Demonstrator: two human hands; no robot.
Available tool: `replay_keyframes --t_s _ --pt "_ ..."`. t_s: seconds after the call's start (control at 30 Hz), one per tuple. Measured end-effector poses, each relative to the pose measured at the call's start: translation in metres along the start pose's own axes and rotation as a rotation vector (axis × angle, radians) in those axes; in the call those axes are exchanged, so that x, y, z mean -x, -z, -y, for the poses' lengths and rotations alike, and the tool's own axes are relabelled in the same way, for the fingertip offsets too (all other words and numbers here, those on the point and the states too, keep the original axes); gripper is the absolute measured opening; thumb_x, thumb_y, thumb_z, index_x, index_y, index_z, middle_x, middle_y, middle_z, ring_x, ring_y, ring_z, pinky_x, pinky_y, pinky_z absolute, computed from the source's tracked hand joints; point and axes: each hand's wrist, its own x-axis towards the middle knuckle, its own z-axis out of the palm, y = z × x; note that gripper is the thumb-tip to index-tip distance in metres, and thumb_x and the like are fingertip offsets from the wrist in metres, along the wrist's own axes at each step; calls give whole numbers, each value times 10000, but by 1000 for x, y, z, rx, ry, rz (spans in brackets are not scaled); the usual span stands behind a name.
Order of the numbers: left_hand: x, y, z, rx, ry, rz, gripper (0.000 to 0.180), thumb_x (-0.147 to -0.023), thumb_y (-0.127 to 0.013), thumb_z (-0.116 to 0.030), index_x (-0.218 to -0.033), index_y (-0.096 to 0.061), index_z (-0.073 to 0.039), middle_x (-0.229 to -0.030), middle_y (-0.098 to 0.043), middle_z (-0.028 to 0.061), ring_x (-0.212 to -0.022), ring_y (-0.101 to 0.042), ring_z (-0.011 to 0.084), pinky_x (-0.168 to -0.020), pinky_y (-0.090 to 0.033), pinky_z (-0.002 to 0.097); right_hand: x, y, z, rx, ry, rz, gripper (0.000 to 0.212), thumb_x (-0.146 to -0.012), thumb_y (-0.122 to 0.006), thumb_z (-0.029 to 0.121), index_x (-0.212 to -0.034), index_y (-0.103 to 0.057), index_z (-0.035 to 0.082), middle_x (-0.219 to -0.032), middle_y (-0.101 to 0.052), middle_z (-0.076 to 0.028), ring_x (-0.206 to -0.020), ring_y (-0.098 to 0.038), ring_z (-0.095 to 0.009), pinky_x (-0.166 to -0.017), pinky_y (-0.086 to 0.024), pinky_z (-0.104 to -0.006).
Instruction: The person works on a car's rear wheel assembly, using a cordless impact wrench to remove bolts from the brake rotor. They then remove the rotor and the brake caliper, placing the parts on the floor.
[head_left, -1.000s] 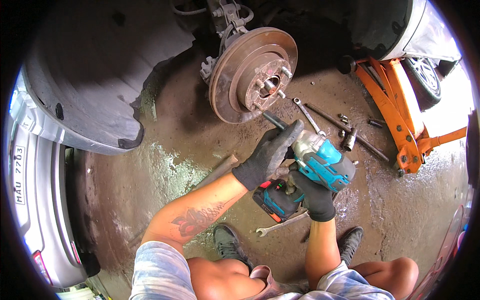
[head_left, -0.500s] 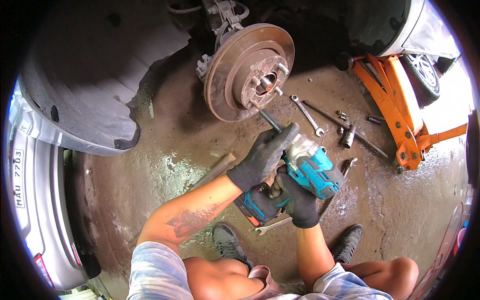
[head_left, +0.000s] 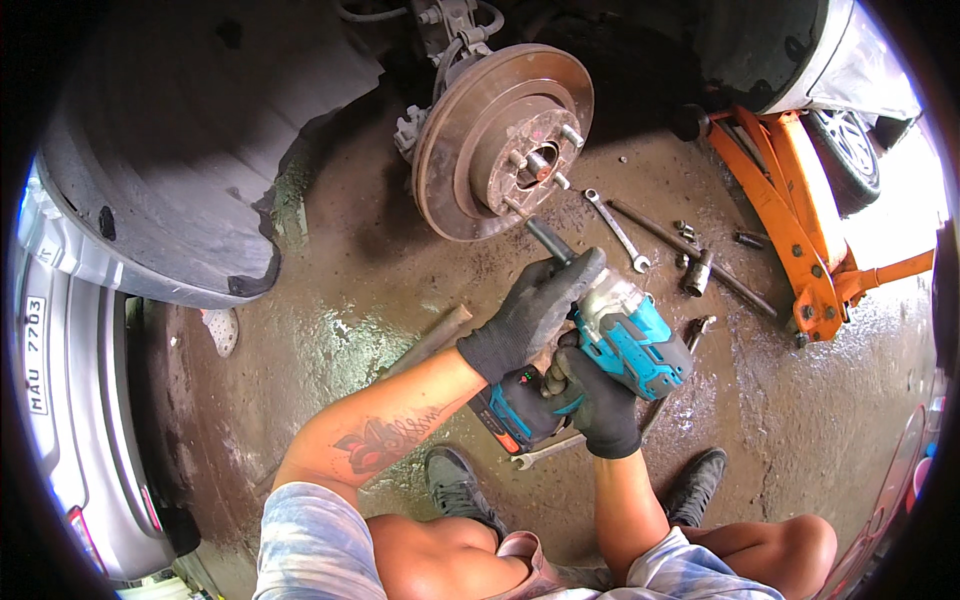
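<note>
Both my hands wear dark gloves and hold a teal and black cordless impact wrench (head_left: pixel 632 342). My right hand (head_left: pixel 597 402) wraps round its handle, above the battery pack (head_left: pixel 520 412). Up front, my left hand (head_left: pixel 533 312) grips the tool's nose, by the long dark socket (head_left: pixel 550 241). The socket's tip points at the lower stud of a rusty brake disc (head_left: pixel 440 150) on a car's hub (head_left: pixel 528 160); whether it touches the stud I cannot tell. Several bare studs stick out around the hub's centre.
To the right lie a combination wrench (head_left: pixel 618 232), a long bar (head_left: pixel 690 255) and loose sockets (head_left: pixel 699 272). Beyond them stands an orange jack (head_left: pixel 790 220) beside a wheel (head_left: pixel 845 155). Another wrench (head_left: pixel 548 452) lies near my feet, and a wooden handle (head_left: pixel 430 338) left of my hands. A wheel-arch liner (head_left: pixel 160 170) hangs at upper left.
The impact wrench has shifted slightly right with both hands on it. A light-coloured shoe tip has come into view below the wheel arch at left. My grip looks the same.
</note>
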Motion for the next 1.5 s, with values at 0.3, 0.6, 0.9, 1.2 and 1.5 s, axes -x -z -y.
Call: replay_keyframes --t_s 0.3,0.6,0.9,1.2,1.5 --pt "1 -5 -3 242 81 -2 402 -971 -572 -355 -1173 -623 -11 -1124 -657 89 -1040 -614 142 -944 -479 307 1 12 -6 74 17 41 101 -898 -615 91 -992 -621 54 -810 -632 -28 -711 -595 -120 -631 -481 -284" --pt "6 14 -16 -566 -100 -56 297 -947 -604 -313 -1019 -637 -28 -962 -658 72 -810 -620 152 -741 -497 315 -21 64 -44 354 210 25 277 -856 -709 126 -1120 -654 64 -1037 -685 -61 -910 -653 -181 -790 -523 -332" --pt "-2 54 -50 -1633 -971 -376 384 -781 -622 -8 -1162 -615 -59 -1118 -636 122 -890 -622 284 -785 -496 389 -22 57 -15 478 351 72 357 -849 -672 63 -1199 -603 29 -927 -630 -2 -823 -604 -117 -709 -494 -268" --pt "33 4 -91 -1599 -1193 -179 322 -749 -665 -59 -1063 -700 -118 -1032 -666 13 -855 -626 233 -710 -485 364 -22 142 28 -120 189 526 534 -716 -829 166 -1182 -617 14 -1040 -681 -113 -850 -660 -240 -709 -535 -379" --pt "67 -26 -145 -1444 -923 -184 248 -763 -680 -31 -1011 -690 -42 -867 -702 138 -744 -671 307 -673 -513 376 -14 168 22 -542 376 660 490 -647 -751 298 -947 -609 -63 -628 -573 -125 -512 -548 -242 -470 -417 -365"
